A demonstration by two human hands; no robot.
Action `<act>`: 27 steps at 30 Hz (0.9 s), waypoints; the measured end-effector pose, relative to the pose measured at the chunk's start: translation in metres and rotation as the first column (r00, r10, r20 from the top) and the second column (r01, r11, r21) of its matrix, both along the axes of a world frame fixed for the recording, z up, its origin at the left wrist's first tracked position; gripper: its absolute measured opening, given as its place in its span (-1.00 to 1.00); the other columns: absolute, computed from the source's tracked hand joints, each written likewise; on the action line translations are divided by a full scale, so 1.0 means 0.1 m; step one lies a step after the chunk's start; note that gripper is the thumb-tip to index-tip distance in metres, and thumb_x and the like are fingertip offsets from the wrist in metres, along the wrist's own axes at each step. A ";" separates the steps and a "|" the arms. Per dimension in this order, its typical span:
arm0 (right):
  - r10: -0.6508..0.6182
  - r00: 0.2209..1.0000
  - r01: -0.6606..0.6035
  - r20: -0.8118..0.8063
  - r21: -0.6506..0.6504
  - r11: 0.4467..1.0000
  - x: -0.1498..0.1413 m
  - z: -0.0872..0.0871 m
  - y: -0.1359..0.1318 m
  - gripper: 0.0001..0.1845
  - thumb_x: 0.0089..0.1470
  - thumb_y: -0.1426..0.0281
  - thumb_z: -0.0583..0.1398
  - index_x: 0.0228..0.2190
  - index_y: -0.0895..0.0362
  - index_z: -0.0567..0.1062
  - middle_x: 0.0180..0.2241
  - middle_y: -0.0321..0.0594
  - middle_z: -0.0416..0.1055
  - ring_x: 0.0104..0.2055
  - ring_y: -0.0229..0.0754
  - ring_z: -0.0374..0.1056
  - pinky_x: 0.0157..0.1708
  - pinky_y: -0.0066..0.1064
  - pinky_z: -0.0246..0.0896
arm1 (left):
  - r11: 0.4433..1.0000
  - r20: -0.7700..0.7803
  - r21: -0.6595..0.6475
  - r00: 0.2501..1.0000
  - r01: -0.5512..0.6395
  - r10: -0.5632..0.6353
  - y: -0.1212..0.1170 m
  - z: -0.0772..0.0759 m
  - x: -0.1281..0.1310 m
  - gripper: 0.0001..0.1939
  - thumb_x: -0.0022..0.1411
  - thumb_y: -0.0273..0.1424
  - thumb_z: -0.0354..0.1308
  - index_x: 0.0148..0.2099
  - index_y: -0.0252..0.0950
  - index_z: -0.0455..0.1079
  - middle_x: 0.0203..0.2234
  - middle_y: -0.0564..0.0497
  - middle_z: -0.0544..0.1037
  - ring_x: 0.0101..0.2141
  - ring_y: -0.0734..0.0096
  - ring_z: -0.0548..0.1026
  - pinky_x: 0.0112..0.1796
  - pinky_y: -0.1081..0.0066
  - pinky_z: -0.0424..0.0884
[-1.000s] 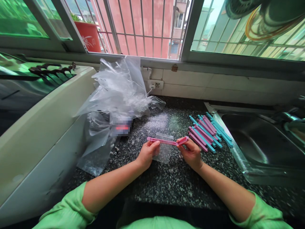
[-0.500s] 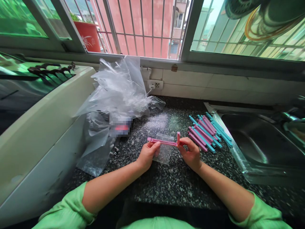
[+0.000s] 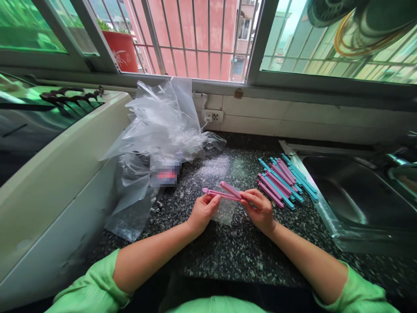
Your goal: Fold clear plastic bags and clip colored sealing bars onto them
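Note:
A pink bag-sealing clip (image 3: 230, 190) is held between my two hands, its two bars hinged at the right and parted at a narrow angle. My left hand (image 3: 202, 211) pinches the lower bar near its rounded left end. At the hinge end, the fingers of my right hand (image 3: 259, 209) close on the clip. A small clear plastic bag (image 3: 225, 213) hangs at the clip, below the lower bar and beside my left fingers; how it is held is partly hidden. To the right of my right hand lies a pile of pink and blue sealing clips (image 3: 280, 180).
Crumpled clear plastic bags (image 3: 163, 126) heap up at the back left of the speckled dark counter (image 3: 224, 256). Small shiny bits (image 3: 157, 207) lie beside them. A steel sink (image 3: 345, 187) is at the right, a wall socket (image 3: 212, 116) behind, a pale appliance (image 3: 65, 174) at the left.
The clip's upper bar has swung down to the left, from nearly upright to a narrow angle over the lower bar. My right fingers have shifted slightly at the hinge.

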State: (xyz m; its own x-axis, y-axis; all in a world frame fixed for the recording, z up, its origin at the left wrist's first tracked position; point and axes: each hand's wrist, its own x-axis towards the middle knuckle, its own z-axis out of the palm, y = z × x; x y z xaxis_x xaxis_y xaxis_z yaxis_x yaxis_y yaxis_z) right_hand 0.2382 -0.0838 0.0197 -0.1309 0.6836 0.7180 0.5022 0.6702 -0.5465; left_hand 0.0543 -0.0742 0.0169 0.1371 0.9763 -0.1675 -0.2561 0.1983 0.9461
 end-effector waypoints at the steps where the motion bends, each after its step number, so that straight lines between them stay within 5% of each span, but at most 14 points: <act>1: 0.001 1.000 -0.001 0.004 -0.001 1.000 0.00 0.00 0.00 -0.74 0.01 0.49 0.17 -0.21 0.04 0.50 -0.38 -0.20 0.39 -0.36 -0.25 0.35 -0.41 -0.41 0.33 | 1.000 -0.005 0.011 1.000 0.004 -0.004 0.00 0.00 0.00 -0.59 -0.17 -0.08 0.26 -0.48 -0.38 0.42 -0.70 0.12 0.30 -0.60 0.58 0.17 -0.54 0.52 0.09; 14: 0.025 0.994 -0.026 0.111 -0.001 1.000 -0.01 -0.03 0.01 -0.69 0.03 0.50 0.15 -0.16 0.03 0.48 -0.40 -0.19 0.37 -0.36 -0.24 0.33 -0.38 -0.38 0.34 | 0.997 0.002 0.074 1.000 0.007 -0.007 0.01 0.04 -0.01 -0.61 -0.15 -0.14 0.27 -0.32 -0.34 0.51 -0.55 0.04 0.50 -0.49 0.47 0.35 -0.37 0.48 0.26; 27: -0.008 0.962 -0.012 0.272 0.069 0.998 0.00 -0.04 0.02 -0.67 0.06 0.49 0.12 -0.11 0.04 0.45 -0.40 -0.17 0.36 -0.36 -0.23 0.30 -0.40 -0.37 0.33 | 0.999 0.000 0.029 1.000 -0.024 0.024 0.02 0.09 -0.01 -0.70 -0.24 -0.26 0.31 -0.43 -0.36 0.49 -0.53 0.01 0.53 -0.45 0.41 0.39 -0.33 0.45 0.29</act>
State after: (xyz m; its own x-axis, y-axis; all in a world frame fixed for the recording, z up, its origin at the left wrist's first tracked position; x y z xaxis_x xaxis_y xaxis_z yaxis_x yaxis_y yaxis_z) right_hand 0.2382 -0.0819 0.0155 -0.3295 0.6326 0.7009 0.6240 0.7030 -0.3412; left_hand 0.0529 -0.0717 0.0262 0.1133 0.9838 -0.1388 -0.2599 0.1642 0.9516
